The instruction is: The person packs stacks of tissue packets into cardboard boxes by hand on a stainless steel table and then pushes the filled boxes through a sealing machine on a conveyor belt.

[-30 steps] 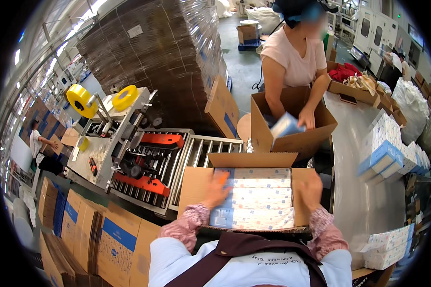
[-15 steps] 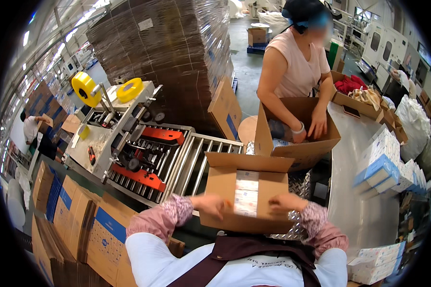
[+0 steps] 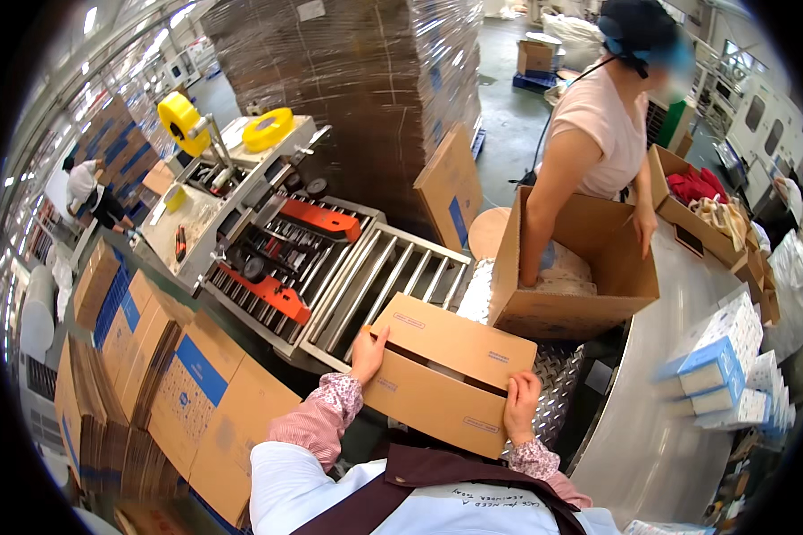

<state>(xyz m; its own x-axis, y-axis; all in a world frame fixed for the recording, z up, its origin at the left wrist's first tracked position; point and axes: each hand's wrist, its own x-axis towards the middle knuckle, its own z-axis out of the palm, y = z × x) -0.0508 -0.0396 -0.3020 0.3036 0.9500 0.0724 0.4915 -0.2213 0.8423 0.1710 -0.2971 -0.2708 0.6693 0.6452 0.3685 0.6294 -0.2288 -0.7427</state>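
In front of me a brown cardboard box [image 3: 437,412] has its long top flaps folded over, leaving a narrow dark slit between them. Its left end is gripped by my left hand [image 3: 368,355], thumb on top near the edge. My right hand [image 3: 522,406] holds the right end, fingers curled over the rim. The flaps hide most of what lies inside. Just beyond, a co-worker reaches into a second, open cardboard box [image 3: 562,312] with one arm; the co-worker's other hand is at its far right rim.
Left of the box runs a roller conveyor [image 3: 400,278], leading to a taping machine with yellow tape rolls [image 3: 268,130] and orange guides. Flat cartons [image 3: 207,392] lean at the lower left. A metal table [image 3: 611,428] on the right carries blue-and-white packs [image 3: 721,366].
The box's flaps stood open over white packs; now the long ones are folded down. My hands moved from above the opening to the box's ends. The box has turned slightly.
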